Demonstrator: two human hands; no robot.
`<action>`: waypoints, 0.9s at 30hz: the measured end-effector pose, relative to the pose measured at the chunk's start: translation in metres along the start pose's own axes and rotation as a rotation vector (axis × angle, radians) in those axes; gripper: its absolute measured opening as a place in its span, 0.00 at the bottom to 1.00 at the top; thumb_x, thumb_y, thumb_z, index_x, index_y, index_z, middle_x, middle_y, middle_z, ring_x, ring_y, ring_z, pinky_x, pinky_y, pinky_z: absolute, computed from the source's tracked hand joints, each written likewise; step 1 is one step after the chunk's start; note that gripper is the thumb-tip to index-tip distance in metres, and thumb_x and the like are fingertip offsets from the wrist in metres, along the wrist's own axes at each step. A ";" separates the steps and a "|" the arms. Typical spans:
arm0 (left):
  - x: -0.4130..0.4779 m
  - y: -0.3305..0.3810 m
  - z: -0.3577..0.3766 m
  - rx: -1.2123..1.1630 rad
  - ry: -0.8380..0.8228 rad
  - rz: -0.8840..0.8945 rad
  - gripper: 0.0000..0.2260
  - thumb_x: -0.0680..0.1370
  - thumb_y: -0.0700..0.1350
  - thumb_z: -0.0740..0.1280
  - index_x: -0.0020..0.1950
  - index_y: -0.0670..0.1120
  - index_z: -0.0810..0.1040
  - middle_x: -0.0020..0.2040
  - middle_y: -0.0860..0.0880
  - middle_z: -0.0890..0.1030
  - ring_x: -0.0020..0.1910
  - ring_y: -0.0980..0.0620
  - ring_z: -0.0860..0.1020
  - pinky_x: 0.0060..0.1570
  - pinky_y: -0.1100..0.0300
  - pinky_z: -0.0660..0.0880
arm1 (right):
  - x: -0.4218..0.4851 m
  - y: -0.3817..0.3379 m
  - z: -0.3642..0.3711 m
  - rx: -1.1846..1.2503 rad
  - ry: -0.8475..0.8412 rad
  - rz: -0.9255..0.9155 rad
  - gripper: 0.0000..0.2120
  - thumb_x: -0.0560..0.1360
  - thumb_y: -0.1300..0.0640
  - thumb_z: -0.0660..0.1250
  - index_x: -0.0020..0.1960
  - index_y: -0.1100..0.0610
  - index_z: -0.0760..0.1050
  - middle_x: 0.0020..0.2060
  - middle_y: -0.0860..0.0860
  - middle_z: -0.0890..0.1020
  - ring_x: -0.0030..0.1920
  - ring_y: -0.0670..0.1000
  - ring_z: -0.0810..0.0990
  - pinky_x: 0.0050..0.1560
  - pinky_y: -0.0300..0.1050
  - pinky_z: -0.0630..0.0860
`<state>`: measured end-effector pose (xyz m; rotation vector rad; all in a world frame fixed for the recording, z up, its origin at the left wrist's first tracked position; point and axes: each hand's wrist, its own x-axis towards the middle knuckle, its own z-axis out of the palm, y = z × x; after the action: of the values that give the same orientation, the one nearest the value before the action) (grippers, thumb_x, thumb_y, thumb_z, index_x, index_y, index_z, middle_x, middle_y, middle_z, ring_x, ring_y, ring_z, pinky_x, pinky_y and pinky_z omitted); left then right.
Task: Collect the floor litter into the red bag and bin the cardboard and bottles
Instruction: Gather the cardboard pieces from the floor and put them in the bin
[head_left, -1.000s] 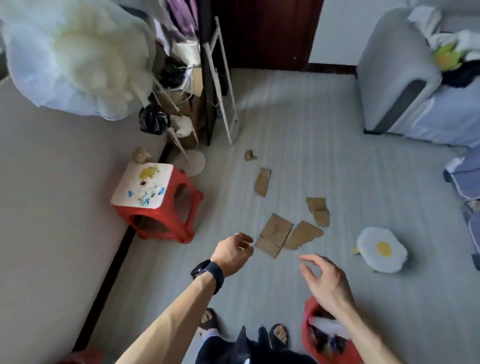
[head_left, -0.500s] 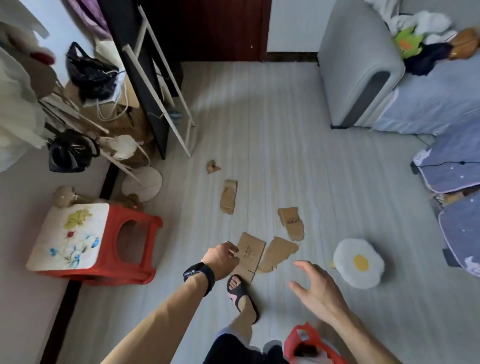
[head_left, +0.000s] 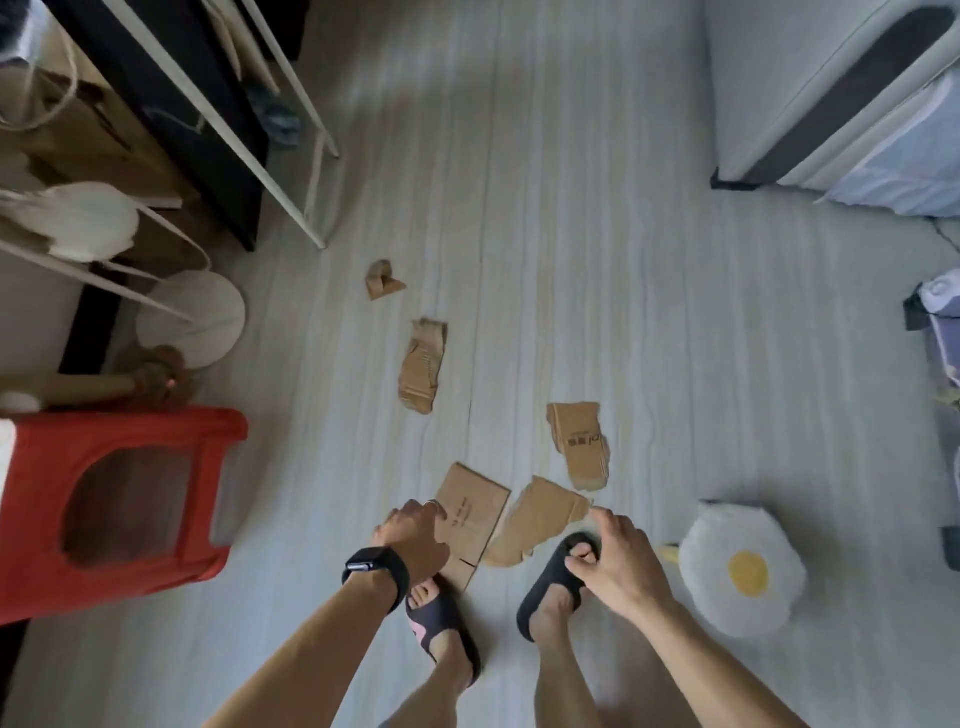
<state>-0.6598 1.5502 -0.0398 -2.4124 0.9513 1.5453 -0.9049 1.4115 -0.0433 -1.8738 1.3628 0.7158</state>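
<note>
Both of our hands have dropped toward the floor since 0.5 seconds ago, and our right foot has stepped up beside the cardboard. Our left hand (head_left: 413, 540), with a black watch (head_left: 376, 569) on its wrist, lies over the left edge of the flat rectangular cardboard piece (head_left: 475, 512). Its fingers (head_left: 421, 514) are bent down onto the card, and we cannot tell whether they have hold of it. Just right of that piece lies a torn piece (head_left: 535, 525), its near end touching the toe of our right sandal (head_left: 550, 584). Our right hand (head_left: 618, 564) hovers over that sandal, its fingers (head_left: 582, 564) loosely curled with nothing in them. Our left sandal (head_left: 444, 626) sits at the near corner of the flat piece. Farther out on the pale floor (head_left: 649, 312) lie 3 more scraps: a printed piece (head_left: 579, 447), a long creased strip (head_left: 423, 366) and, farthest off, a small folded scrap (head_left: 383, 280). A red stool (head_left: 119, 509) stands to the left, a fried-egg cushion (head_left: 740, 571) lies just right of our right hand, and a grey sofa (head_left: 779, 78) fills the far right corner.
</note>
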 end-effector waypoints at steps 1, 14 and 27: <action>0.030 -0.002 0.009 0.017 0.017 0.000 0.22 0.75 0.51 0.65 0.70 0.57 0.70 0.66 0.50 0.73 0.63 0.47 0.73 0.60 0.52 0.74 | 0.035 0.009 0.011 0.008 -0.009 0.028 0.36 0.69 0.38 0.70 0.73 0.48 0.63 0.66 0.52 0.73 0.65 0.55 0.73 0.60 0.49 0.76; 0.369 -0.054 0.198 0.606 0.036 0.078 0.39 0.75 0.59 0.69 0.80 0.55 0.51 0.80 0.47 0.46 0.79 0.41 0.47 0.76 0.41 0.51 | 0.375 0.133 0.187 -0.043 -0.150 0.219 0.69 0.55 0.31 0.80 0.78 0.39 0.34 0.79 0.57 0.35 0.78 0.64 0.33 0.74 0.72 0.40; 0.428 -0.052 0.249 0.866 0.112 0.222 0.41 0.72 0.61 0.71 0.78 0.53 0.53 0.76 0.44 0.54 0.77 0.40 0.53 0.75 0.38 0.51 | 0.384 0.139 0.293 -0.157 0.176 -0.008 0.64 0.53 0.33 0.81 0.78 0.50 0.51 0.70 0.65 0.60 0.66 0.65 0.63 0.64 0.59 0.69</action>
<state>-0.7041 1.5080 -0.5341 -1.8063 1.5416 0.7678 -0.9339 1.4001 -0.5448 -2.1067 1.4422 0.6843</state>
